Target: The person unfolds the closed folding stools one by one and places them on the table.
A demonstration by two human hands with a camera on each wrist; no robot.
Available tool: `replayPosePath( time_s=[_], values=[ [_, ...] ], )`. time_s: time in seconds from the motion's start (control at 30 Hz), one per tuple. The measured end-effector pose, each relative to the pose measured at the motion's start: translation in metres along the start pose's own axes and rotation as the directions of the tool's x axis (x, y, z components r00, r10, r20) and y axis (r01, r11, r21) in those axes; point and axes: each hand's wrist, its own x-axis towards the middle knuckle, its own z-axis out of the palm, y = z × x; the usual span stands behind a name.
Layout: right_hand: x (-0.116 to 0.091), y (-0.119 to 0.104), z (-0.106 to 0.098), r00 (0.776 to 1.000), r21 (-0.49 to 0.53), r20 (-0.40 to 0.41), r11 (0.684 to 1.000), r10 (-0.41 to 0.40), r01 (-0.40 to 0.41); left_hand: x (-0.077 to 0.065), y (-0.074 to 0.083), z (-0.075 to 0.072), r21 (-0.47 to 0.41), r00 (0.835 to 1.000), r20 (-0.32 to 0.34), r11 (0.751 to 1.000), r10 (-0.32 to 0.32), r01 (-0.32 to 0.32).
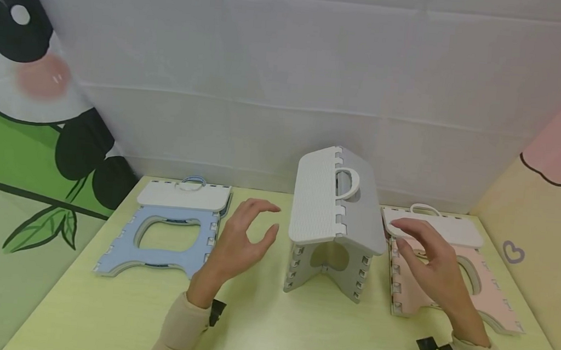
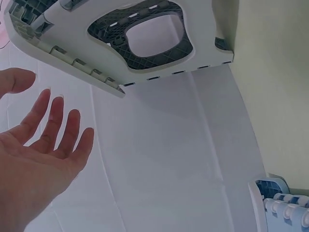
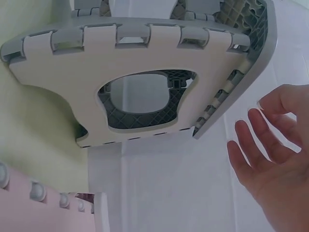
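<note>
Between my two hands stands a white and grey folding step stool (image 1: 315,200), part-way folded. Its two top panels slope down from a hinged ridge, where a white loop handle (image 1: 355,183) sticks out. My left hand (image 1: 238,243) hovers to its left, thumb apart from bent, relaxed fingers, touching nothing. On the other side my right hand (image 1: 434,264) is held in the air in front of a pink stool, also holding nothing. Both wrist views show a gap between the hand and the grey-white stool (image 3: 58,72), whose legs have oval cut-outs.
At the left of the pale yellow-green table (image 1: 258,327) lies a flat folded stool with a blue leg panel (image 1: 165,256) and white top. A similar folded stool with a pink panel (image 1: 407,295) lies at the right. Behind hangs a white cloth (image 1: 289,60); printed panels flank the table.
</note>
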Motion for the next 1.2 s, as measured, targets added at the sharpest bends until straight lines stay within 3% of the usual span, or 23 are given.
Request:
replayPosePath(
  time_s=[0.13, 0.33, 0.87, 1.2],
  values=[
    [0.005, -0.004, 0.001, 0.999, 0.082, -0.009, 0.995, -0.047, 0.048, 0.004, 0.006, 0.001, -0.025, 1.000, -0.021, 1.000, 0.015, -0.016],
    [0.010, -0.011, 0.004, 0.997, 0.117, -0.014, 0.990, -0.071, 0.073, 0.008, 0.017, 0.005, -0.063, 1.000, -0.011, 0.998, 0.021, -0.022],
    [0.013, -0.028, 0.013, 0.997, 0.084, 0.043, 0.994, -0.071, 0.067, 0.013, 0.041, 0.019, -0.139, 0.996, 0.035, 0.988, 0.076, -0.071],
    [0.009, -0.027, 0.018, 0.992, 0.098, 0.088, 0.992, -0.088, 0.079, 0.011, 0.041, 0.026, -0.147, 0.994, 0.067, 0.986, 0.083, -0.073]
  ],
)
